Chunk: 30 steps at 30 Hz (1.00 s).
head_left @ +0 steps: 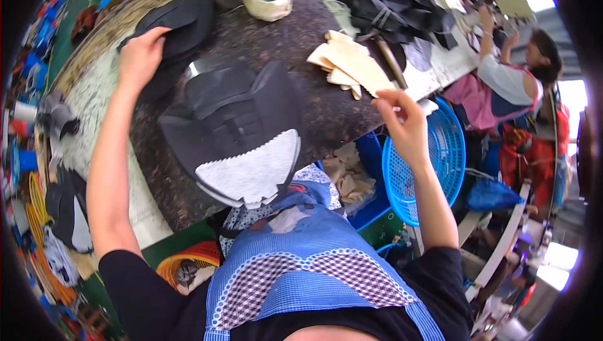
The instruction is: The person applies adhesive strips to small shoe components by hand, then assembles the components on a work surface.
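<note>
The left grip [139, 55] was clamped on black upper pieces [185, 17] beyond the grey-lined shoe upper [220, 105], where lifting single layers by the edge seemed wisest, while the right grip's closure, near cream pieces [355, 64] right of that upper, was unclear, and also rightward a blue bin [372, 214] held cream scraps [342, 176] beside a blue openwork basket [451, 143].

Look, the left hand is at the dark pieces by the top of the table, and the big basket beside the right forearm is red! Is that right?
Not quite: the big basket beside the right forearm is blue, as the head view shows. The left hand is indeed at the dark pieces.
</note>
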Each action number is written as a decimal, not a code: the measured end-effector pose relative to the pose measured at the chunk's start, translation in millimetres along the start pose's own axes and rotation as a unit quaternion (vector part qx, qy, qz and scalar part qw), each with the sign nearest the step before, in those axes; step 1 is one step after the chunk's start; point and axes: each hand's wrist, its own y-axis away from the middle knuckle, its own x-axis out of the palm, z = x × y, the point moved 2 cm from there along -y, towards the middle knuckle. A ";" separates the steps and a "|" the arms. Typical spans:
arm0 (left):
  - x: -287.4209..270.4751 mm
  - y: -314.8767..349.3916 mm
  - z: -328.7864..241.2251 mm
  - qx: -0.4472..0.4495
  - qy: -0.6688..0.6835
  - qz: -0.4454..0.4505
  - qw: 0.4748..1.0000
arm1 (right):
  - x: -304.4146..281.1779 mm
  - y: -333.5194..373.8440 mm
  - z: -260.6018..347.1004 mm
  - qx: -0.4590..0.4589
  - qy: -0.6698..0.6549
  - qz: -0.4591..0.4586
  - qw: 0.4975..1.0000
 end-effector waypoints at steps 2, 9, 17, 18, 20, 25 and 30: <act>-29.5 -5.6 -21.6 0.027 0.101 -0.101 0.989 | -5.0 -30.1 -23.3 -0.116 0.063 -0.059 0.989; -88.7 143.7 -220.2 0.287 0.141 -0.003 0.948 | 24.2 -70.5 -32.5 -0.210 0.223 -0.022 0.952; -81.8 137.9 -245.2 0.254 0.193 0.023 0.947 | -23.1 -81.4 33.9 -0.232 0.070 -0.263 0.934; -82.4 127.6 -257.4 0.308 0.200 -0.061 0.928 | -17.3 -62.1 68.3 -0.270 0.049 -0.193 0.942; -94.3 100.6 -289.0 0.333 0.262 -0.107 0.900 | 5.8 -26.8 107.0 -0.370 0.038 -0.046 0.927; -89.8 63.3 -266.7 0.109 0.312 0.047 0.942 | 10.8 -12.6 104.3 -0.086 -0.336 0.162 0.924; -84.7 82.0 -260.6 -0.012 0.552 0.183 0.813 | 29.3 -6.8 99.0 -0.106 -0.379 0.192 0.899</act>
